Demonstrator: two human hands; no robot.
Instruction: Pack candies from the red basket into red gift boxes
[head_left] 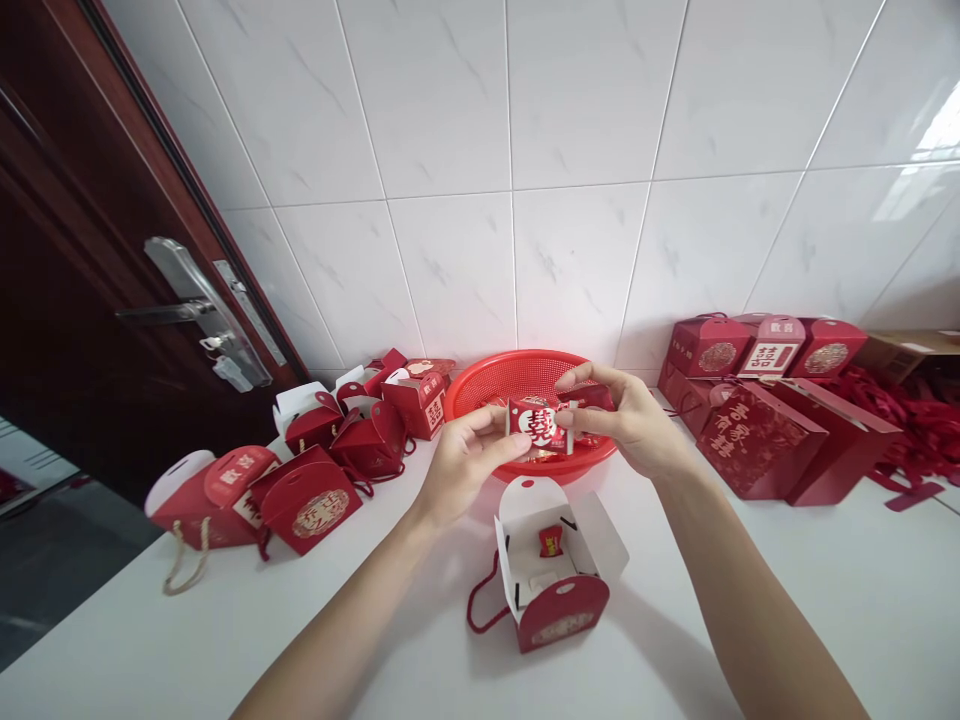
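Observation:
My left hand (pixel 465 460) pinches the left end of a small red and white packet (pixel 537 427) printed with a large character. At its right end, the fingers of my right hand (pixel 626 415) also grip the packet. Both hands are over the front part of a red plastic basket (pixel 480 375), which holds wrapped items partly hidden by the hands. Nearer to me stands an open red gift box (pixel 564 612) with white inner walls, its flaps spread and a dark red cord at its left. A small red wrapped candy (pixel 550 541) lies inside it.
Several red gift boxes (pixel 319 500), some open, stand at the left. More boxes (pixel 769 345) and upright red bags (pixel 761 440) stand at the right, beside a heap of red ribbon (pixel 919 420). A tiled wall (pixel 585 240) rises behind the white table (pixel 360 610).

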